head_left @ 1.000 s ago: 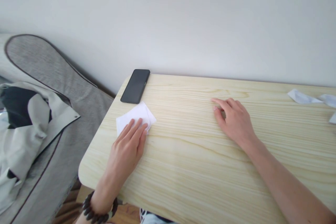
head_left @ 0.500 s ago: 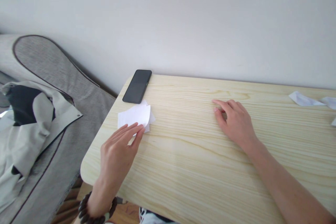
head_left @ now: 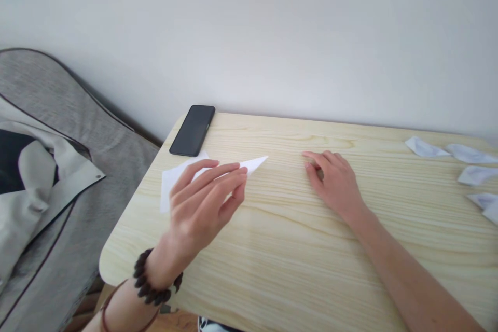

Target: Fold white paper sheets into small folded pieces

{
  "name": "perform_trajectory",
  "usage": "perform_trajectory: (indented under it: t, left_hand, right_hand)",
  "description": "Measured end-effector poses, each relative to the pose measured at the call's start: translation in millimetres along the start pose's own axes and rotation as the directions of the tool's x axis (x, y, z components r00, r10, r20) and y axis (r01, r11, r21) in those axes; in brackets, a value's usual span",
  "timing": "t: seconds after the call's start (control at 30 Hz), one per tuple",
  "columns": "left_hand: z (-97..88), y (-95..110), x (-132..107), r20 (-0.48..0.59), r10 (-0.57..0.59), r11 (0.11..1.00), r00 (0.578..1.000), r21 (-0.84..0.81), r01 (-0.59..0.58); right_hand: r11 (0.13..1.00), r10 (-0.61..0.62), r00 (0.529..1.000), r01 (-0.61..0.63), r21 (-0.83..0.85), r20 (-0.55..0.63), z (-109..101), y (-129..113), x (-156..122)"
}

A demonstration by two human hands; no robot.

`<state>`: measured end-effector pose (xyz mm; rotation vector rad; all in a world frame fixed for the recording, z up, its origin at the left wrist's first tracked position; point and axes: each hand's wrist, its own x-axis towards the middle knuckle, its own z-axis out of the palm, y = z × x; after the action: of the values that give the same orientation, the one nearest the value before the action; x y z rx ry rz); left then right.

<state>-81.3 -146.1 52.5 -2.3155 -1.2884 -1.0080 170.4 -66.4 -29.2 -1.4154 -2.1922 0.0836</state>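
A phone (head_left: 192, 130) is lying on the counter (head_left: 272, 249), folded papers (head_left: 428, 148) resting far right. Between them, the left grip (head_left: 206, 199) is pinching a white sheet (head_left: 256, 164), its point jutting past the fingertips; the right grip (head_left: 332, 180) is resting half-curled, empty.

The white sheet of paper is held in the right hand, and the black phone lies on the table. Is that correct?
Not quite: the head view shows the white sheet of paper held in the left hand, not the right hand. The black phone does lie on the table.
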Motion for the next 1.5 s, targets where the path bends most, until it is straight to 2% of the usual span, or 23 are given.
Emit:
perform_trajectory:
  t: [0.07, 0.13, 0.2, 0.27, 0.37, 0.47, 0.6, 0.63, 0.67, 0.73, 0.8, 0.87, 0.93, 1.0, 1.1, 1.17, 1.23, 1.3, 1.37, 1.43, 1.5]
  left_hand:
    - [20.3, 1.8, 5.6, 0.028, 0.038, 0.992, 0.999, -0.122, -0.034]
    - [44.2, 3.0, 6.9, 0.049, 0.003, 0.966, 0.999, -0.259, 0.010]
    - [66.7, 3.3, 5.8, 0.163, -0.034, 0.947, 0.986, -0.311, 0.084]
    - [83.6, 2.5, 4.1, 0.328, 0.085, 0.925, 0.941, -0.377, 0.048]
    - [96.3, -0.4, 4.1, 0.384, 0.088, 0.884, 0.919, -0.455, 0.106]
    - [100.8, -3.4, 9.6, 0.434, 0.095, 0.845, 0.896, -0.511, 0.158]
    - [102.5, -5.8, 22.0, 0.498, 0.145, 0.782, 0.855, -0.588, 0.209]
    - [101.8, -6.7, 24.9, 0.504, 0.151, 0.760, 0.851, -0.609, 0.226]
    - [100.7, -7.8, 27.2, 0.483, 0.146, 0.738, 0.863, -0.634, 0.230]
    - [98.2, -10.7, 29.8, 0.452, 0.083, 0.732, 0.888, -0.633, 0.254]
    - [97.6, -13.5, 29.5, 0.419, -0.049, 0.743, 0.907, -0.592, 0.313]
    - [100.4, -14.8, 27.1, 0.378, -0.145, 0.700, 0.914, -0.614, 0.365]
    - [105.8, -14.3, 23.9, 0.358, -0.193, 0.650, 0.914, -0.651, 0.392]
    - [111.1, -12.7, 21.8, 0.374, -0.288, 0.591, 0.882, -0.655, 0.471]
    - [114.0, -9.7, 22.2, 0.422, -0.422, 0.429, 0.803, -0.687, 0.587]
    - [111.7, -7.9, 24.2, 0.508, -0.424, 0.297, 0.750, -0.704, 0.645]
    - [107.5, -6.2, 26.1, 0.627, -0.370, 0.192, 0.686, -0.671, 0.716]
    - [103.3, -4.8, 27.5, 0.696, -0.352, 0.149, 0.627, -0.619, 0.771]
    - [100.5, -3.9, 28.6, 0.706, -0.374, 0.143, 0.601, -0.597, 0.790]
    - [99.3, -3.6, 29.7, 0.700, -0.383, 0.141, 0.603, -0.601, 0.787]
    - [99.2, -4.0, 30.8, 0.703, -0.366, 0.121, 0.609, -0.613, 0.781]
  right_hand:
    - [0.998, 0.012, 1.000, -0.012, 0.065, 0.001, -0.5, 0.3, 0.2]
    - [0.990, 0.046, 0.999, -0.045, 0.136, -0.006, -0.6, 1.6, 0.6]
    - [0.976, 0.094, 0.996, -0.090, 0.199, -0.010, -0.5, 3.5, 1.2]
    - [0.965, 0.136, 0.990, -0.125, 0.231, -0.033, -0.6, 5.1, 1.8]
    - [0.950, 0.177, 0.983, -0.156, 0.271, -0.053, -2.4, 4.7, 2.9]
    - [0.917, 0.257, 0.964, -0.221, 0.332, -0.070, -5.0, 1.9, 4.9]
    - [0.868, 0.333, 0.943, -0.304, 0.392, -0.007, -5.2, 4.5, 10.3]
    - [0.859, 0.340, 0.940, -0.312, 0.407, 0.003, -4.8, 7.0, 11.9]
    - [0.844, 0.346, 0.938, -0.315, 0.434, 0.008, -4.4, 9.9, 13.5]
    - [0.779, 0.359, 0.933, -0.313, 0.543, 0.021, -4.4, 15.4, 15.5]
    - [0.656, 0.382, 0.923, -0.312, 0.688, 0.054, -5.6, 18.3, 15.8]
    - [0.533, 0.384, 0.918, -0.307, 0.788, 0.098, -7.8, 17.6, 14.5]
    - [0.475, 0.349, 0.928, -0.296, 0.829, 0.131, -10.5, 14.4, 12.9]
    - [0.431, 0.322, 0.933, -0.298, 0.852, 0.164, -13.2, 11.1, 12.3]
    - [0.349, 0.305, 0.929, -0.315, 0.883, 0.210, -16.6, 9.2, 13.2]
    - [0.323, 0.266, 0.928, -0.339, 0.883, 0.259, -18.1, 9.9, 13.6]
    - [0.333, 0.218, 0.923, -0.374, 0.865, 0.315, -19.0, 11.3, 12.7]
    - [0.332, 0.166, 0.914, -0.406, 0.852, 0.371, -19.8, 12.6, 10.5]
    - [0.301, 0.092, 0.895, -0.442, 0.845, 0.436, -20.8, 13.0, 8.1]
    - [0.268, 0.024, 0.869, -0.481, 0.835, 0.494, -22.2, 12.7, 6.3]
    - [0.260, 0.007, 0.854, -0.504, 0.824, 0.520, -23.5, 12.3, 5.6]
